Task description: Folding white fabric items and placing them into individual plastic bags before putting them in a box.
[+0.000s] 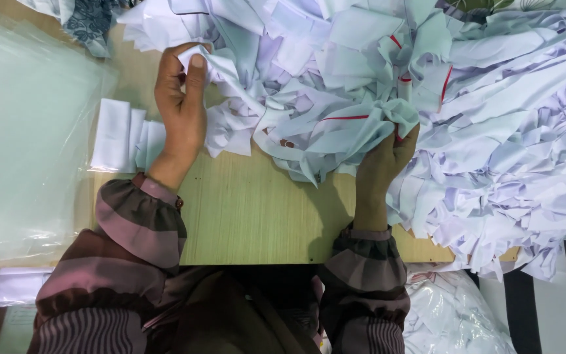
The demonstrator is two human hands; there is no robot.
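Hands at a wooden table (pixel 250 216). We see the left hand (pixel 179 111) pinching a white fabric strip (pixel 221 65) between thumb and curled fingers at the edge of the pale fabric heap (pixel 427 111); the right hand (pixel 384 160) has its fingers closed on a bunch of that heap. Tangled pieces may, we judge, drag neighbours off the table. Clear plastic bags (pixel 27 144) lie far left, beside a small stack of folded white pieces (pixel 122 137).

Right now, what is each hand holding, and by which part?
The left hand pinches the edge of a white fabric piece between thumb and fingers. The right hand grips a bunched fold of the fabric pile from underneath.
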